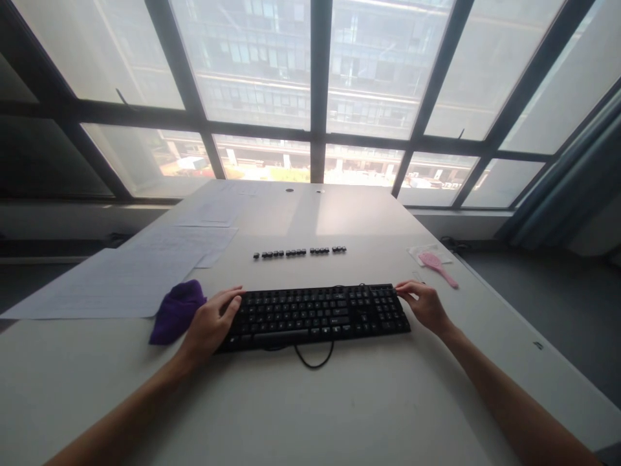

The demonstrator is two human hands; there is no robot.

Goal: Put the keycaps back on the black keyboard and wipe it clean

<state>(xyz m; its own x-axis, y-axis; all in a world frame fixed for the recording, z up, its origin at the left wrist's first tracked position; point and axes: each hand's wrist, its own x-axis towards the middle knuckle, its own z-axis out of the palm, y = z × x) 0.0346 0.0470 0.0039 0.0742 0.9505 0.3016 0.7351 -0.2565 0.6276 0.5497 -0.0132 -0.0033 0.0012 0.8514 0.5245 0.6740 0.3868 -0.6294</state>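
Observation:
A black keyboard (317, 314) lies across the white table (310, 414) in front of me, its cable looping out at the near edge. My left hand (211, 321) grips the keyboard's left end, thumb on top and fingers curled round the edge. At the keyboard's far right corner my right hand (425, 304) holds on with bent fingers. A row of several loose black keycaps (299, 252) is lined up on the table beyond the keyboard.
A purple cloth (175, 311) sits bunched just left of my left hand. White paper sheets (126, 275) cover the table's left side. A pink brush (436, 265) lies on a clear wrapper at the right edge. Large windows (310, 97) stand behind the table.

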